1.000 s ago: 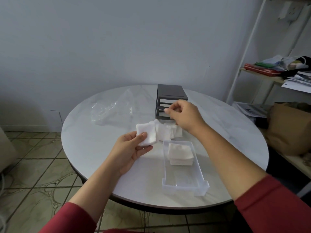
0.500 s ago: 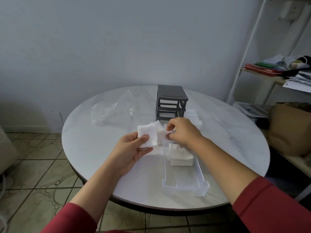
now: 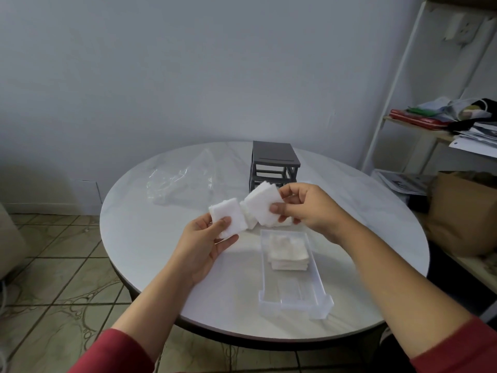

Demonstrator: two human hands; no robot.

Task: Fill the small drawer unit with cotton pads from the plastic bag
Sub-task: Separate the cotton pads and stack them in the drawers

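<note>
1. right hand [image 3: 309, 208] has come up off the table [image 3: 150, 238] since half a second ago, thumb and curled fingers pinching a stack of cotton pads [image 3: 262, 204] just in front of the grey drawer unit [image 3: 274, 160]
2. left hand [image 3: 204, 246] grips a second stack [image 3: 227, 216], thumb on top
3. clear drawer [image 3: 291, 289] sits near the table's front edge, pile of pads [image 3: 289, 253] at its far end
4. plastic bag [image 3: 183, 179] lies left of the unit
</note>
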